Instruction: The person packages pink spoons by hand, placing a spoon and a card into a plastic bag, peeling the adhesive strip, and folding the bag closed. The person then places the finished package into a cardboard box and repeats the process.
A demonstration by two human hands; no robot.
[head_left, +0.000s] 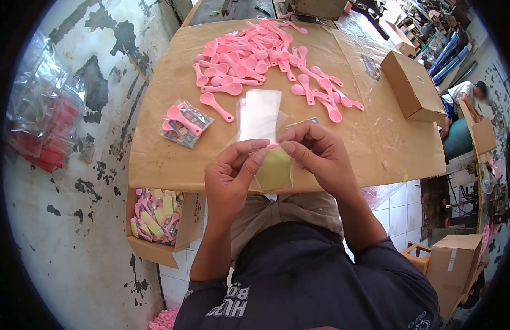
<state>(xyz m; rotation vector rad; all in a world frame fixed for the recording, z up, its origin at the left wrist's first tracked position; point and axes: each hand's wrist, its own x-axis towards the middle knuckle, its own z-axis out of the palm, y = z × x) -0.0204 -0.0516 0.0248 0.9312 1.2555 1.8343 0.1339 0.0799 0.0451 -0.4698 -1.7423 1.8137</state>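
Close to the table's near edge, both hands pinch the top of a small clear plastic bag point(276, 169) with a yellow-green card showing in it. My left hand point(231, 168) grips its left top edge between thumb and fingers. The right top edge is pinched by my right hand point(322, 157). A bit of pink shows at the bag's mouth between the fingertips; the rest of that piece is hidden. Just beyond lies a stack of clear plastic bags point(259, 113). One pink measuring spoon point(216, 106) rests left of the stack, and another pink spoon point(183, 120) lies on a packet of printed cards point(190, 131).
A large pile of pink spoons point(249, 52) covers the far middle of the paper-covered table point(156, 159). At right stands a cardboard box point(413, 85). An open carton point(156, 250) of filled packets sits below left. Another person point(463, 96) is at far right.
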